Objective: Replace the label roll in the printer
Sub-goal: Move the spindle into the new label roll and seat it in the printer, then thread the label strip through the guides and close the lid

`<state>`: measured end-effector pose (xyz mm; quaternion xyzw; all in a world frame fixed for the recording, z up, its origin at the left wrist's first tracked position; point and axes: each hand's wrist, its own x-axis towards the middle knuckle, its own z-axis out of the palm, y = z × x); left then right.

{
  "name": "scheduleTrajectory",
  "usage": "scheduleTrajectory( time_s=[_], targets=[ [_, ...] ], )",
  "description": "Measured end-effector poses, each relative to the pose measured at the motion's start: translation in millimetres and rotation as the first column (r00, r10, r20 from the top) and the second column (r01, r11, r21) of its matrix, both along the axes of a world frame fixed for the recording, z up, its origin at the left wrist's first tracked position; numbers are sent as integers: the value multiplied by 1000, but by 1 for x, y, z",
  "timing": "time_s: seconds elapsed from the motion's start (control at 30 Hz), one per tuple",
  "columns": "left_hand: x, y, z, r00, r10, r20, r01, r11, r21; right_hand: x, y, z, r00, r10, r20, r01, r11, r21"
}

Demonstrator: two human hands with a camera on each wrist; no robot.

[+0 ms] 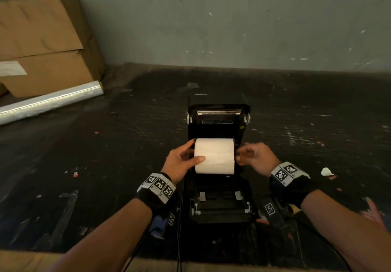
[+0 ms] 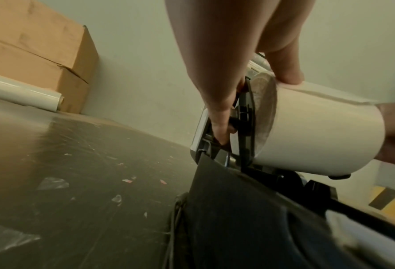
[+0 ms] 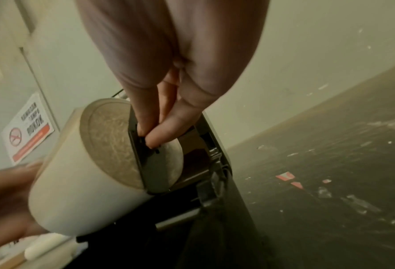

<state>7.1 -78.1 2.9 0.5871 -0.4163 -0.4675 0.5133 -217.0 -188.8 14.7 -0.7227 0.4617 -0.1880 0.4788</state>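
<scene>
On the dark tabletop stands a black label printer [image 1: 219, 210], its lid [image 1: 218, 121] tilted up and back. A white label roll [image 1: 214, 155] sits crosswise over the open bay. My left hand [image 1: 195, 151] grips the roll's left end, with the thumb across its front face. One of its fingers [image 2: 286, 72] lies on top of the roll [image 2: 318, 131], and another reaches down beside the black left guide [image 2: 244, 116]. My right hand [image 1: 238, 155] pinches the black guide [image 3: 154, 169] against the roll's right end [image 3: 108, 142].
A cardboard box [image 1: 42, 45] leans on the wall at the back left, with a roll of clear film [image 1: 50, 102] in front of it. Cables [image 1: 179, 229] run from the printer towards me. A white scrap [image 1: 326, 172] lies at the right. Paper bits litter the table.
</scene>
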Motion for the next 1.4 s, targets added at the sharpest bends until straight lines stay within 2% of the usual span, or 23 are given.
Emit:
scheduleTrajectory(
  time_s=[0.07, 0.23, 0.47, 0.57, 0.7, 0.9, 1.03, 1.17, 1.3, 1.4],
  targets=[
    [-2, 0, -4, 999, -11, 47, 11, 1000, -3, -1, -2, -6, 996, 47, -73, -51, 997, -53],
    [-6, -4, -17, 997, 8, 76, -9, 1000, 13, -3, -7, -15, 989, 71, -132, -89, 987, -131],
    [-14, -4, -37, 979, 21, 205, -31, 998, 46, -8, -4, -20, 977, 90, -195, -110, 989, -98],
    [-20, -2, -39, 959, 39, 281, -54, 997, 46, -11, -5, -21, 975, 91, -200, -113, 988, -103],
    [-25, 2, -40, 933, 64, 355, -87, 995, 47, -12, -4, -23, 952, 127, -280, -184, 965, -189],
    [-28, 5, -37, 902, 48, 428, -78, 996, 53, -7, -2, -22, 913, 111, -392, -245, 919, -310],
    [-30, 8, -36, 853, -3, 522, -35, 997, 64, -4, 2, -20, 883, 103, -457, -276, 903, -329],
    [-30, 9, -33, 819, -19, 574, -25, 997, 68, -2, 5, -21, 876, 83, -476, -262, 909, -323],
    [-30, 9, -33, 780, -32, 625, -29, 996, 87, -5, 4, -24, 898, 56, -436, -189, 945, -267],
    [-28, 8, -34, 725, -72, 685, -13, 993, 119, -12, 5, -20, 940, -1, -342, -90, 964, -250]
  ],
)
